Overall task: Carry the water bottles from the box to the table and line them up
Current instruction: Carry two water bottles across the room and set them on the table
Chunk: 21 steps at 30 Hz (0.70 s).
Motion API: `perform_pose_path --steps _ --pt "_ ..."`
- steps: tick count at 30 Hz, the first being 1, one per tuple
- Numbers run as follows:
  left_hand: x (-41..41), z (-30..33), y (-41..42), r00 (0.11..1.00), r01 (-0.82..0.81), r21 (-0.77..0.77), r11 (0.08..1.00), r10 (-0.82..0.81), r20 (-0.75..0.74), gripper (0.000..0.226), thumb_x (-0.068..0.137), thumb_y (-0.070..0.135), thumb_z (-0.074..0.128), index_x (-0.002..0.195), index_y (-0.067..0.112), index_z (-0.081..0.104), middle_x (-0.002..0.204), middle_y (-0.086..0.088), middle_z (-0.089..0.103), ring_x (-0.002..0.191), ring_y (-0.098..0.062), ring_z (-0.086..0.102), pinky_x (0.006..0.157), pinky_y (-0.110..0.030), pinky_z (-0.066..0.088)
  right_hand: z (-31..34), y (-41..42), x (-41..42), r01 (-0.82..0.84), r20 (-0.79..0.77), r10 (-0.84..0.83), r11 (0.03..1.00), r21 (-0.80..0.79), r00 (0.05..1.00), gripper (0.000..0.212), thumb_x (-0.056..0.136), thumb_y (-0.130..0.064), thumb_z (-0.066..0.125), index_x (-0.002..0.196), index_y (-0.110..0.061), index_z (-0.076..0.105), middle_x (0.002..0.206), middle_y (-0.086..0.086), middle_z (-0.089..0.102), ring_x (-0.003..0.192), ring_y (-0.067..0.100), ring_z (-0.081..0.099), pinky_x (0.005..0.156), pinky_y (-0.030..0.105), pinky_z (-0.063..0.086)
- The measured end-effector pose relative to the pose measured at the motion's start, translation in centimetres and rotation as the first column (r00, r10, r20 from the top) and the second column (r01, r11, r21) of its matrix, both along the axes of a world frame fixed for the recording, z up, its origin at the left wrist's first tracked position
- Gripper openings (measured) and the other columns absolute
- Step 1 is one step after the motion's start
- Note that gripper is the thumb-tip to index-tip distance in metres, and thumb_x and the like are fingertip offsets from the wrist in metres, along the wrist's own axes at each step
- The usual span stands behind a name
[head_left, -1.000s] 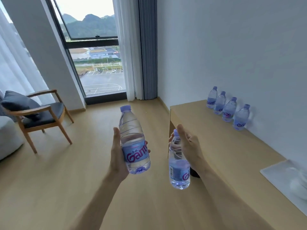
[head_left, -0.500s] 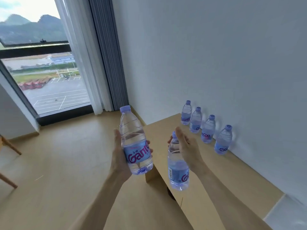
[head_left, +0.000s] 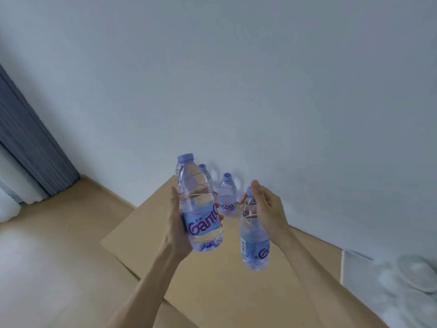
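Note:
My left hand [head_left: 176, 223] grips a clear water bottle [head_left: 199, 202] with a blue label and lilac cap, held upright above the wooden table [head_left: 220, 287]. My right hand [head_left: 267, 209] holds a second bottle [head_left: 253, 242] by its neck, hanging a little lower and to the right. Behind them, a row of the same bottles stands on the table by the wall; one [head_left: 227, 195] shows fully between my hands, another [head_left: 205, 172] peeks out behind the left bottle, the rest are hidden. The box is out of view.
A white wall [head_left: 260, 91] runs right behind the table. A white tray [head_left: 369, 280] with a round white dish [head_left: 418, 273] lies at the table's right end. A grey-blue curtain [head_left: 30, 147] hangs at the left over the wooden floor [head_left: 52, 245].
The view has swung right and closer to the table; window and chair have left the frame. Both hands still carry their bottles, now over the table in front of the standing row.

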<state>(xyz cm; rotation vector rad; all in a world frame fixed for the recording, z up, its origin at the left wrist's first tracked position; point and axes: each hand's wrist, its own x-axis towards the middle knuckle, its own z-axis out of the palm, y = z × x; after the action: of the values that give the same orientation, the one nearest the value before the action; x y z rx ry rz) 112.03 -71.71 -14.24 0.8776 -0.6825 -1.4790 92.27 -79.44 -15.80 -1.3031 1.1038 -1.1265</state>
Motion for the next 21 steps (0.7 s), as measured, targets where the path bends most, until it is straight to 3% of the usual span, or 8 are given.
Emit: perform_pose_path --steps 4,7,9,12,16,19,21 --pt "-1.9 -1.2 -6.1 0.985 0.167 0.041 0.985 -0.169 0.047 0.098 0.07 0.083 0.059 0.135 0.01 0.057 0.12 -0.029 0.061 0.106 -0.045 0.061 0.094 -0.058 0.048 -0.4 -2.3 -3.2 0.189 -0.038 -0.19 0.982 -0.015 0.981 0.049 0.092 -0.065 0.048 0.082 -0.023 0.071 0.078 0.006 0.072 0.07 0.02 0.069 0.066 0.033 0.054" --pt "-3.9 -1.9 -10.1 0.946 0.304 0.041 0.952 -0.307 0.103 0.083 0.064 0.08 0.068 0.117 0.017 0.072 0.112 -0.021 0.071 0.096 -0.036 0.07 0.082 -0.048 0.057 -0.7 -3.3 -5.9 0.335 -0.001 -0.335 0.942 0.003 0.942 0.058 0.092 -0.061 0.047 0.087 -0.007 0.067 0.078 0.01 0.071 0.068 0.021 0.068 0.065 0.034 0.055" --pt "-5.6 -2.3 -12.0 0.914 0.377 0.052 0.925 -0.381 0.14 0.076 0.062 0.077 0.073 0.111 0.019 0.075 0.111 -0.02 0.071 0.096 -0.035 0.07 0.084 -0.049 0.057 -1.0 -3.6 -7.6 0.404 0.006 -0.404 0.915 0.002 0.915 0.059 0.093 -0.058 0.048 0.088 -0.003 0.065 0.075 0.007 0.071 0.066 0.021 0.067 0.063 0.031 0.055" --pt "-8.2 -3.1 -13.6 0.863 0.436 0.08 0.896 -0.441 0.246 0.076 0.063 0.073 0.076 0.111 0.014 0.072 0.109 -0.022 0.07 0.097 -0.038 0.069 0.087 -0.052 0.056 -1.6 -3.8 -9.9 0.466 -0.008 -0.466 0.885 0.009 0.885 0.049 0.093 -0.054 0.051 0.086 -0.007 0.064 0.08 0.005 0.072 0.07 0.018 0.068 0.066 0.035 0.056" --pt "-11.1 -4.6 -14.3 0.825 0.464 0.118 0.878 -0.476 0.303 0.082 0.066 0.059 0.08 0.119 0.0 0.06 0.099 -0.024 0.07 0.089 -0.036 0.07 0.072 -0.039 0.058 -2.7 -3.9 -12.6 0.519 -0.022 -0.519 0.854 0.028 0.854 0.045 0.087 -0.057 0.057 0.086 -0.013 0.066 0.084 0.001 0.074 0.071 0.02 0.069 0.063 0.034 0.056" --pt "-12.8 -6.0 -14.5 0.814 0.463 0.14 0.875 -0.482 0.324 0.071 0.069 0.047 0.079 0.121 0.004 0.059 0.1 -0.02 0.072 0.089 -0.034 0.072 0.07 -0.034 0.057 -3.4 -3.7 -14.5 0.524 -0.027 -0.523 0.851 0.045 0.852 0.04 0.086 -0.055 0.06 0.089 -0.015 0.068 0.088 0.0 0.074 0.075 0.024 0.069 0.074 0.045 0.059" --pt "-13.7 -7.0 -14.6 0.815 0.438 0.171 0.882 -0.47 0.338 0.071 0.067 0.047 0.08 0.123 0.009 0.059 0.102 -0.016 0.074 0.093 -0.033 0.073 0.072 -0.035 0.058 -3.9 -3.5 -15.4 0.536 -0.058 -0.533 0.844 0.027 0.844 0.038 0.088 -0.052 0.059 0.093 -0.015 0.068 0.091 -0.002 0.074 0.081 0.022 0.07 0.08 0.045 0.058"
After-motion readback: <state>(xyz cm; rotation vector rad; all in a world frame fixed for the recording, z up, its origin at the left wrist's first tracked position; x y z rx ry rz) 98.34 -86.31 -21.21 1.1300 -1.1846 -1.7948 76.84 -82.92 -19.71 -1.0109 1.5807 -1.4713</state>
